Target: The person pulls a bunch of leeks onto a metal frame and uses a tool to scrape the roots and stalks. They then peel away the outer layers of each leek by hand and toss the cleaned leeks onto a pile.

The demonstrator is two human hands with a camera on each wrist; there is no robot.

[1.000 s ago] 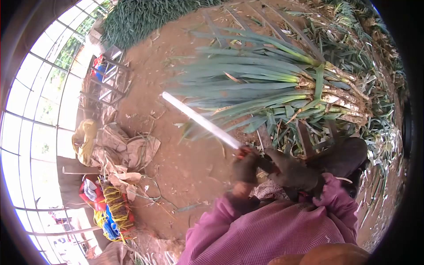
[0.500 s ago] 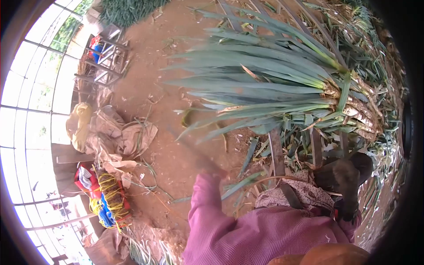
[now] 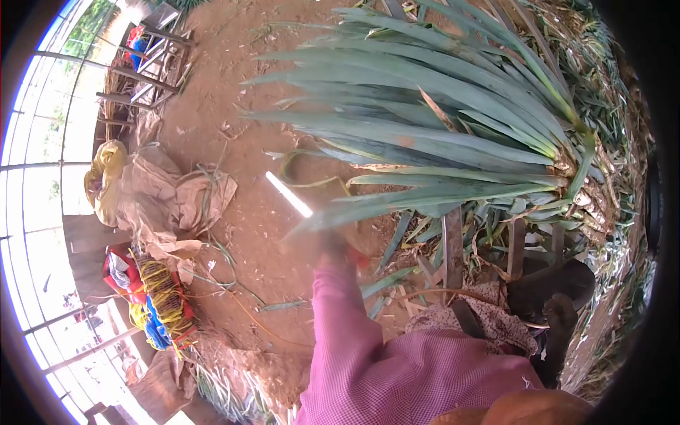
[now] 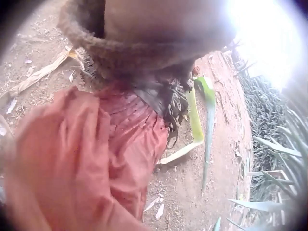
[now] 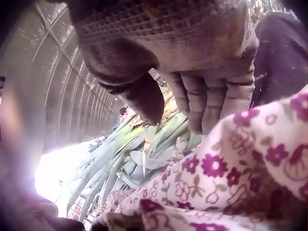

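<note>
My left hand [image 3: 334,246], blurred by motion, reaches forward from a pink sleeve and holds a long knife [image 3: 289,193], its bright blade pointing away to the upper left. Leaf tips of a big bundle of leeks [image 3: 453,142] cross in front of the blade's lower end. Wrinkled red material [image 4: 106,154] spreads below a brown knitted cuff in the left wrist view; the fingers are hidden there. Gloved and dark, my right hand [image 5: 187,62] hangs with thumb and fingers loose and nothing between them, above a flowered cloth [image 5: 216,168] on my lap.
The leeks lie on a slatted rack [image 3: 452,248], a leaf band around their root end. Leaf scraps litter the ground at right. To the left are crumpled sacking [image 3: 163,191], a roll of yellow string [image 3: 163,287] and a metal-framed stand [image 3: 152,71].
My hands were together before my lap with the knife; the left has swung out to the left with it, while the right has drawn back to the right beside my knee.
</note>
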